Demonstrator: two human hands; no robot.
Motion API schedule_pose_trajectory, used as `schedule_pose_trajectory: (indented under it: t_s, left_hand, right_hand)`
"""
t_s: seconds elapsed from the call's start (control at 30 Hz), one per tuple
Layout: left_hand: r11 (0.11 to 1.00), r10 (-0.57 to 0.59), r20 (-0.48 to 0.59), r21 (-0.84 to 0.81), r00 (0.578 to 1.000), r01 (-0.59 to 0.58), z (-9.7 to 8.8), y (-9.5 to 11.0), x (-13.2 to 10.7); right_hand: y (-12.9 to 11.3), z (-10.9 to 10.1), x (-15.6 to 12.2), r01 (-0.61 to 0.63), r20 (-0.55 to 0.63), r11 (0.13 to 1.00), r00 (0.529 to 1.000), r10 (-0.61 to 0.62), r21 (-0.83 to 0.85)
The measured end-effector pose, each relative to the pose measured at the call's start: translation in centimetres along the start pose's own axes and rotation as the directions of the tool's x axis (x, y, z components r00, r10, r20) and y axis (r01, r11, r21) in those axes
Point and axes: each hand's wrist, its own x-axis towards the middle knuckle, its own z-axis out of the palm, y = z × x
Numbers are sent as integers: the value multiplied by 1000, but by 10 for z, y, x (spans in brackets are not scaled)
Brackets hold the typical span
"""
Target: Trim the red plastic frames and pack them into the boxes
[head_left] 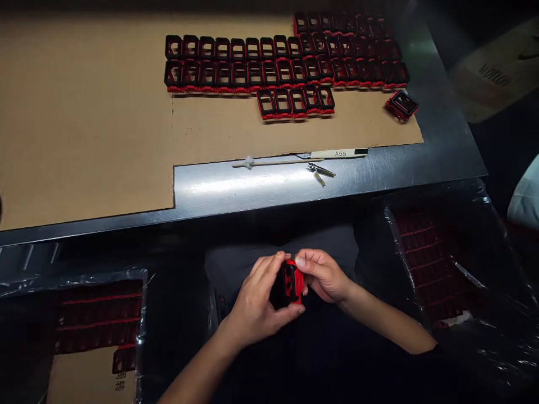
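Both grips are clamped on a black-and-red plastic frame (291, 282): the left hand (252, 303) wraps its side with the fingers across the top, and the right hand (322, 275) pinches the opposite side between thumb and fingers. The frame is held together in front of the person, above the lap in grey trousers (236, 264), and short of the near edge of the steel desk (252, 191). Beyond that edge, a cardboard sheet (84, 123) covers the desk's left and far areas. Rows of matching frames (236, 64) sit along its far side, with a lone frame (402, 104) near its right corner. A white marker labelled A55 (339, 153), a thin stick (273, 163) and a small metal clip (320, 172) lie on or beside the cardboard's near edge. Plastic-lined boxes (141, 314) holding stacked red-and-black parts (99, 317) sit below the desk's near edge at left, and another such box (404, 247) sits at right.
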Motion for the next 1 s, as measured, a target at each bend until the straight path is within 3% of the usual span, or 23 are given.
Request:
schedule_pose_trajectory:
  t_s: [0.13,0.2,0.23,0.27,0.33,0.37,0.4,0.43,0.5,0.57,0.63,0.73,0.8,0.9,1.0]
  left_hand:
    - [999,-18,7,-32,1000,18,-2,-2,2]
    - [994,-72,6,-84,997,72,-5,-3,2]
    - [989,-98,7,-109,995,98,-7,-3,2]
    - [985,-117,7,-131,993,117,-8,-3,2]
    - [981,-125,-18,-155,992,120,-9,-3,2]
    - [981,-116,-38,-162,993,108,-9,-2,3]
    - [982,-107,-57,-166,993,96,-8,-2,4]
    - [982,-99,-69,-167,993,87,-7,0,5]
    - [985,-92,-80,-157,993,79,-6,2,8]
    - [986,-92,-83,-144,992,79,-5,5,9]
    - [985,-94,-100,-151,991,78,-6,7,8]
    - [981,-80,-124,-188,989,56,-8,5,6]
    - [979,-49,-127,-204,991,22,-7,2,6]
    - [974,8,-116,-222,993,-34,-2,-2,7]
    - [971,48,-109,-227,993,-72,2,-4,10]
  right_hand:
    - [-8,1,-1,39,9,977,999,-38,-208]
    - [-28,-1,-4,224,11,849,968,-250,-478]
    - [-42,-3,-6,329,14,702,910,-414,-631]
    - [-59,-4,-6,391,31,502,811,-584,-771]
    - [-93,-7,0,305,93,107,575,-813,-946]
    - [-109,-9,5,196,124,-27,503,-856,-980]
    - [-122,-11,12,85,139,-112,469,-872,-990]
    - [-132,-12,19,-8,144,-167,464,-874,-986]
    - [-142,-14,31,-106,145,-220,476,-867,-970]
    - [-138,-14,32,-75,173,-233,464,-869,-970]
    - [-125,-14,20,70,216,-208,471,-855,-976]
    - [-94,-15,-13,346,344,-156,590,-731,-925]
    - [-73,-15,-33,462,427,-129,629,-649,-877]
    - [-43,-12,-50,558,465,-58,625,-626,-828]
    - [-28,-6,-51,630,492,-35,569,-659,-776]
